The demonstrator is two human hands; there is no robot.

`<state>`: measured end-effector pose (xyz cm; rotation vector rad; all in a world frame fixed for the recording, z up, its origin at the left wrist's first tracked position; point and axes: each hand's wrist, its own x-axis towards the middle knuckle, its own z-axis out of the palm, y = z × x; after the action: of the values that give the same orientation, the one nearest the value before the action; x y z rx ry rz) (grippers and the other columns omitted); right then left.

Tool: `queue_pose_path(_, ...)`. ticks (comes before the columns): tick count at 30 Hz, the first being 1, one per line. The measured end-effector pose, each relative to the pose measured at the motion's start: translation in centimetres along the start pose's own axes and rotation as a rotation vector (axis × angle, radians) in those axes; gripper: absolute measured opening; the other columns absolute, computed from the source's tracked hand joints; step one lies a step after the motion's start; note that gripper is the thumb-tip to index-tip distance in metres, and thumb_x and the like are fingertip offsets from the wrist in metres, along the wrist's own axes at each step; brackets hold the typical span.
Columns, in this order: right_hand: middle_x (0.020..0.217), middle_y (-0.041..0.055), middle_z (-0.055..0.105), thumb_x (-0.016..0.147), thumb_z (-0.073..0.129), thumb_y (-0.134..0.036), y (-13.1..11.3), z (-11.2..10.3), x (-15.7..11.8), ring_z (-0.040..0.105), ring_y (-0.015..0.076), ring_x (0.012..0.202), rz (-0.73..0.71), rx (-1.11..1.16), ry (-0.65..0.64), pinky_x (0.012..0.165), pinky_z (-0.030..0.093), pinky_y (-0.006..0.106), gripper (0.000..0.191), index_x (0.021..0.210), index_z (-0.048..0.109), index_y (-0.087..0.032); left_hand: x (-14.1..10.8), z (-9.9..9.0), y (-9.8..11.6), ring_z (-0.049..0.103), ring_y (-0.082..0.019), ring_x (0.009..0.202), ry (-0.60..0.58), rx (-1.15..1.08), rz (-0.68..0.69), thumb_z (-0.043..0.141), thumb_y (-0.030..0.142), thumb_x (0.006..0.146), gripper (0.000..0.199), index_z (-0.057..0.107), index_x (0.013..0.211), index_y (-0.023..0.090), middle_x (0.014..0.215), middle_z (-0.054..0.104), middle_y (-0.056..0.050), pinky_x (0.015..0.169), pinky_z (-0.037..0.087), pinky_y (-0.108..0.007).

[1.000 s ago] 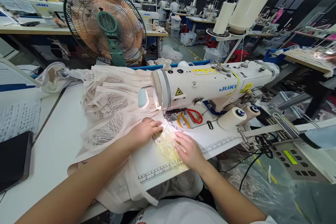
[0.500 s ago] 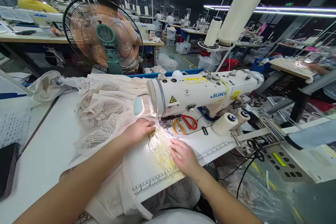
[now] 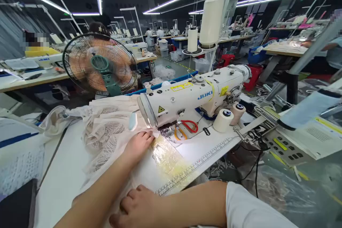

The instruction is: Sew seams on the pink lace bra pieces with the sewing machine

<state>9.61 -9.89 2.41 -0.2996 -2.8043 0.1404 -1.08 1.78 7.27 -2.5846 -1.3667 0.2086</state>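
Note:
My left hand (image 3: 139, 146) lies on the pale fabric beside the needle area of the white sewing machine (image 3: 184, 96), its fingers bent and close together; what is under them is hidden. Nearer to me, my right hand (image 3: 140, 205) reaches across to the left over the near fabric, with fingers curled and slightly apart, and its grip cannot be made out. Lace-patterned cream fabric (image 3: 104, 131) is heaped left of the machine. Shiny clear tape (image 3: 168, 156) covers a yellowish patch of the tabletop, right of my left hand.
Red-handled scissors (image 3: 190, 126) and an orange-handled tool (image 3: 180, 134) lie under the machine arm. Two thread cones (image 3: 223, 120) stand at its right. A large fan (image 3: 100, 64) is behind the fabric. A dark flat object (image 3: 18, 203) sits at the left edge. Other people work farther back.
My right hand has left the taped patch and moved left and toward me, over the near fabric. My left hand stays by the machine. The camera view has shifted.

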Motion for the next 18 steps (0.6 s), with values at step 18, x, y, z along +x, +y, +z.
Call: queue_pose_path(18, 0.102, 0.0094, 0.071, 0.090, 0.051, -0.011, 5.4, -12.9, -7.4, 0.064, 0.0163, 0.089, 0.161, 0.495, -0.294, 0.073, 0.046, 0.022, 0.029, 0.116, 0.064, -0.010, -7.5, -7.7, 0.9, 0.059, -0.033, 0.106, -0.281, 0.081, -0.380, 0.036, 0.012, 0.089, 0.043, 0.053, 0.129, 0.010, 0.121, 0.060, -0.019, 0.084, 0.050, -0.043)
